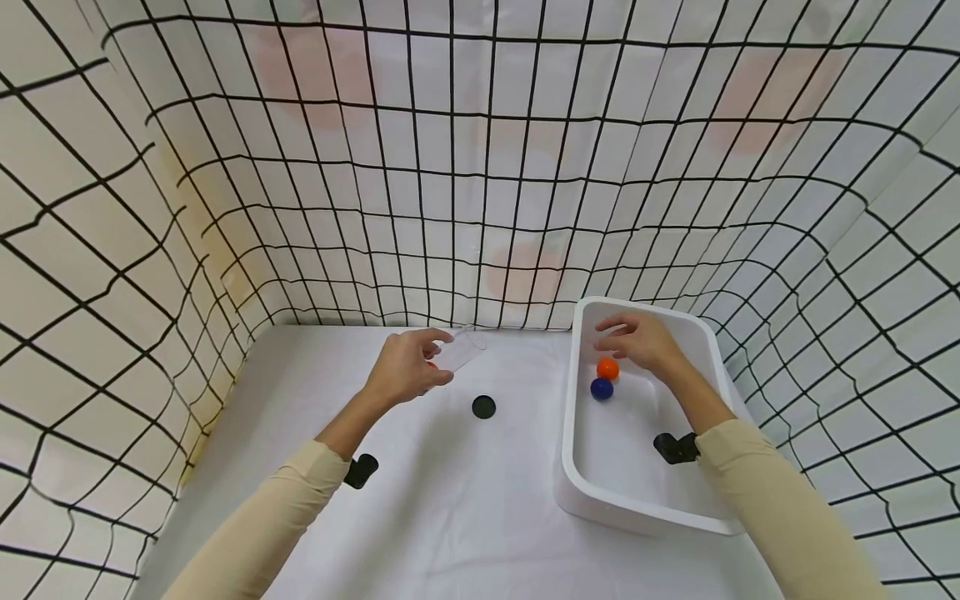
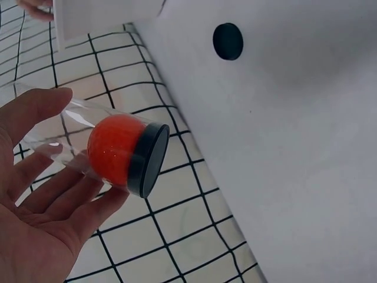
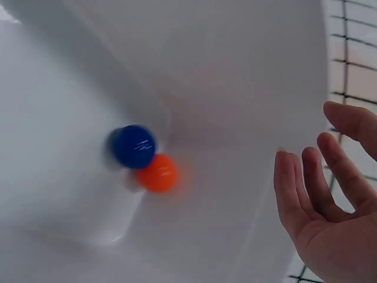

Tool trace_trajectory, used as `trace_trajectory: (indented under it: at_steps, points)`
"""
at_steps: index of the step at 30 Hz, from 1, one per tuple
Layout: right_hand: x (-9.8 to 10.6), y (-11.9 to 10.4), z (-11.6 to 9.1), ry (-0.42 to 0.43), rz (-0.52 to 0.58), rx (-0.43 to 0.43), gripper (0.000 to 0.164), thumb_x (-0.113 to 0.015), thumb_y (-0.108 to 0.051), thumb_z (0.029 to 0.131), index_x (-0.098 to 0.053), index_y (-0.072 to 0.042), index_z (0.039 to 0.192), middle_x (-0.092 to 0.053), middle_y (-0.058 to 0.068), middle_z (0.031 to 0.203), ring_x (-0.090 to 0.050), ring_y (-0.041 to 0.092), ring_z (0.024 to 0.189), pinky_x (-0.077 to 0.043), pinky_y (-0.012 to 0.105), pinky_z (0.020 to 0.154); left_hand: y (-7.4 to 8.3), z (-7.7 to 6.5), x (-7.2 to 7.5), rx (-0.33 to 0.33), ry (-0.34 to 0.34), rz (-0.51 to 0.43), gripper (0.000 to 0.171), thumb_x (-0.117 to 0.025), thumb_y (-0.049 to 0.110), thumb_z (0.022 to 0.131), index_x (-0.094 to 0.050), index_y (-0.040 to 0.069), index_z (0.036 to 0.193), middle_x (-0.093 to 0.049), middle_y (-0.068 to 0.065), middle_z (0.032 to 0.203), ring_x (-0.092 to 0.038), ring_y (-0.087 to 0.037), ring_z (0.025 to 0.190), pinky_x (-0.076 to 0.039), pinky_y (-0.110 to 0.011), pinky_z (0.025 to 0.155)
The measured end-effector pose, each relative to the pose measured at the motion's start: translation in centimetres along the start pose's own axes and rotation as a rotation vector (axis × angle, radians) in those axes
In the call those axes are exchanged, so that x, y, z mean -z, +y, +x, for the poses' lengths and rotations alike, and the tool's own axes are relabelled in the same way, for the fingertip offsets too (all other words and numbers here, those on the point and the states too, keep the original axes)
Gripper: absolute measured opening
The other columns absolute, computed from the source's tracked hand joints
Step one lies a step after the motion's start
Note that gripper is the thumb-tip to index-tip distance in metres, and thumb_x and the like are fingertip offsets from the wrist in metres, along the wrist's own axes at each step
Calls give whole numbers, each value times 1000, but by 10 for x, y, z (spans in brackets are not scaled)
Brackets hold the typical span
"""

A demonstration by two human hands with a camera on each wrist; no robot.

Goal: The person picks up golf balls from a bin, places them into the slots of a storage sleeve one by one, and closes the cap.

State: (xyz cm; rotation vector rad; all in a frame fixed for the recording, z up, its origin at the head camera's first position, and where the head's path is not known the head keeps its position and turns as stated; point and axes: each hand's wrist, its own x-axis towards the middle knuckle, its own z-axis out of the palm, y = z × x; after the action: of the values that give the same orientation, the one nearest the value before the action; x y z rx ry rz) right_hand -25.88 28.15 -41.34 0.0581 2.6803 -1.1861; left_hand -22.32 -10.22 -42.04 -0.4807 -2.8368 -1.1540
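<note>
My left hand (image 1: pixel 403 367) grips a clear plastic tube (image 2: pixel 73 121) between thumb and fingers above the white table. Inside the tube a red-orange ball (image 2: pixel 112 147) sits against the black cap (image 2: pixel 154 160) that closes one end; the tube lies tilted. On the table, a round black lid (image 1: pixel 483 407) lies to the right of this hand. My right hand (image 1: pixel 639 340) is over the far part of a white bin (image 1: pixel 568 433), fingers loosely spread and holding nothing. Below it, an orange ball (image 1: pixel 607 368) and a dark blue ball (image 1: pixel 602 388) lie side by side in the bin.
Black wire mesh (image 1: pixel 487 175) rises behind the table and along both sides, with pale sheeting behind it. The bin stands on the right of the table (image 1: pixel 465 508), its raised rim close to the mesh at the back and right.
</note>
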Motion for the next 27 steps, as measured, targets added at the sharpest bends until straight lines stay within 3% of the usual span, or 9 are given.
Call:
trace_trajectory:
  at_steps: [6, 19, 27]
  points:
    - [-11, 33, 12, -29, -31, -50, 50, -72, -24, 92, -61, -2, 135, -68, 25, 123, -64, 44, 115, -56, 49, 96, -1, -1, 2, 8, -4, -7, 44, -81, 13, 76, -73, 11, 119, -76, -13, 98, -66, -12, 63, -53, -25, 60]
    - [-31, 76, 30, -61, -24, -84, 47, -73, -11, 88, -63, 2, 132, -69, 23, 117, -66, 36, 99, -58, 49, 92, -3, -4, 2, 58, -30, -49, 46, -80, 11, 78, -71, 10, 122, -75, -17, 104, -66, -12, 57, -54, -24, 52]
    - [-38, 89, 34, -91, -56, -143, 50, -76, -12, 85, -63, -1, 132, -54, 28, 134, -64, 38, 102, -60, 39, 81, -4, -6, 4, 64, -30, -31, 47, -81, 12, 77, -71, 11, 123, -75, -17, 105, -67, -13, 61, -54, -24, 53]
